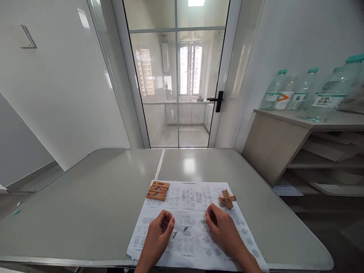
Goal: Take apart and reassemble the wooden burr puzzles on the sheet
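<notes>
My left hand (158,233) rests over a printed sheet (189,209), its fingers loosely curled and closed with nothing visible in them. Beyond it, at the sheet's upper left corner, three flat notched wooden puzzle pieces (158,190) lie side by side, apart from the hand. My right hand (223,229) is also curled over the paper, thumb and forefinger close together, and I see nothing held. Just past its knuckles is a small cross-shaped wooden interlocking puzzle (226,199), several pieces joined, not touched by the hand.
The sheet, covered in small diagrams, lies at the near edge of a grey table (85,204). To the right stands a shelf unit (280,132) with several plastic bottles (301,91) on top. A glass door (176,76) with a black handle (218,101) is behind the table.
</notes>
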`<control>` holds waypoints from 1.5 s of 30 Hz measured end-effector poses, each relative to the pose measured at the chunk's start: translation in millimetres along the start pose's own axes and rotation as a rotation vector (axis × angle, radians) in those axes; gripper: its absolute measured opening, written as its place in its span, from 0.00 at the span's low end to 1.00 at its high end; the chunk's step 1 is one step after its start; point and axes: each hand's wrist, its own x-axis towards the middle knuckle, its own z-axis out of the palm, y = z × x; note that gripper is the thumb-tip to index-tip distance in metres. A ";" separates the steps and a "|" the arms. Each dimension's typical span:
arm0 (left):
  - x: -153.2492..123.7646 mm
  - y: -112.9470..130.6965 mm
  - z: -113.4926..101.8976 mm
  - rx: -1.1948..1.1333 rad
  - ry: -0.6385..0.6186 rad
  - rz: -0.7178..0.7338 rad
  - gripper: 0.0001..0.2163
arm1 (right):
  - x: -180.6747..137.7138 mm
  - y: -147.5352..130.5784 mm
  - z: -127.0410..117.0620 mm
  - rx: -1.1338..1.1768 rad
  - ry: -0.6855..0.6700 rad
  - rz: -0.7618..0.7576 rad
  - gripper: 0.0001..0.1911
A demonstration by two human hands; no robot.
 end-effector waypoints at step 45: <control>-0.2 3.2 -0.8 0.029 -0.080 0.021 0.16 | -2.8 6.8 -2.7 -0.121 0.007 -0.041 0.20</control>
